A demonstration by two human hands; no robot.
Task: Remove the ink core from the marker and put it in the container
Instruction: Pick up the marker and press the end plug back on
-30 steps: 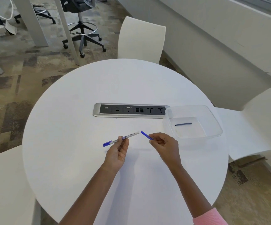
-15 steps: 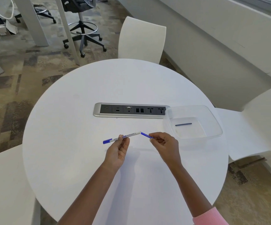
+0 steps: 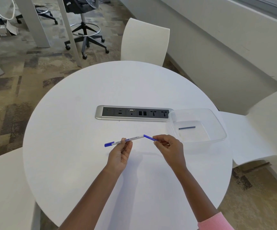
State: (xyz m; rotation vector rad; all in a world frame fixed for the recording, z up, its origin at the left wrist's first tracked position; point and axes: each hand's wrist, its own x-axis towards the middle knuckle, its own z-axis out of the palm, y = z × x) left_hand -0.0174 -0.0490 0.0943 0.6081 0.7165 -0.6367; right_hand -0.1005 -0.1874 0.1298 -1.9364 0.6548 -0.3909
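A person seated at a round white worktop holds a whiteboard marker just above it. The left hand pinches the white barrel near its middle between thumb and fingers, the blue cap pointing left. The right hand has its fingertips clamped on a short blue piece, whose far tip meets the marker's right end at a slight angle. A dark ink core lies flat on the bottom of the clear plastic container, which stands on the worktop just beyond and to the right of the right hand. The container touches neither hand. A socket panel is set into the worktop behind the marker, its right end beside the container.
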